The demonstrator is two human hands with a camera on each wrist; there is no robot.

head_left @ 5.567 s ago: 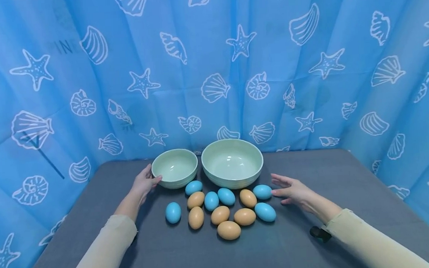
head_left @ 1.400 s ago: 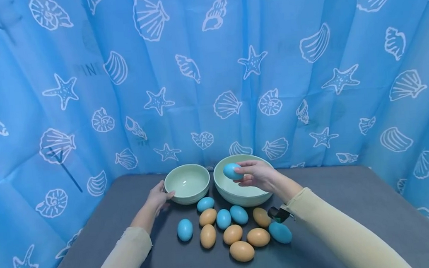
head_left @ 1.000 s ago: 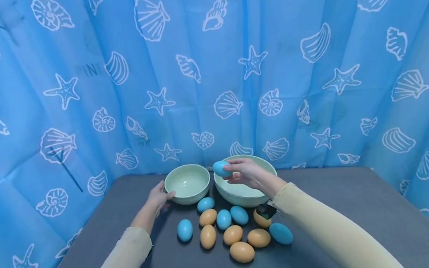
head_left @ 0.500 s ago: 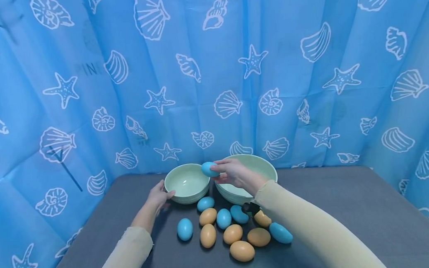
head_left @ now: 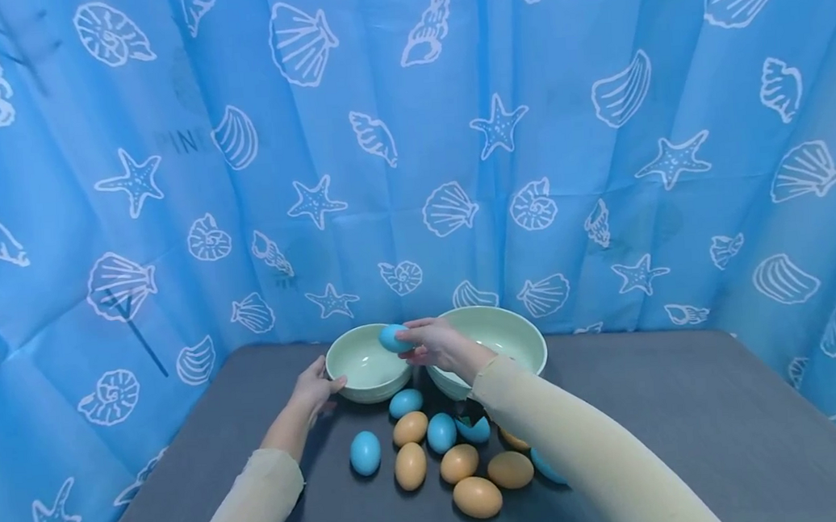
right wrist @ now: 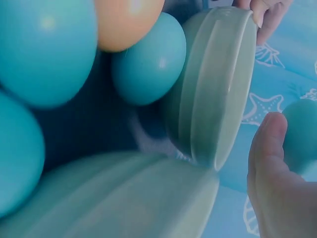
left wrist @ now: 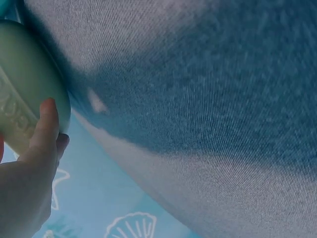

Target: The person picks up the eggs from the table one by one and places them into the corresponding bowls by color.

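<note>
My right hand pinches a blue egg between thumb and fingers, raised over the right part of the smaller pale green bowl. In the right wrist view, the thumb lies against this held egg. My left hand grips the smaller bowl at its left side, thumb near the front rim. The left wrist view has its digits on the bowl's outer wall. No egg shows inside that bowl. A larger pale green bowl stands to its right, partly behind my right forearm.
In front of the bowls lie several blue eggs and several tan eggs on the dark grey table. My right sleeve covers some of them. A blue curtain with white shells hangs behind.
My right hand has taken the blue egg from the right of the group, lifted it and carried it left across the larger bowl. My left hand stays at the smaller bowl.
</note>
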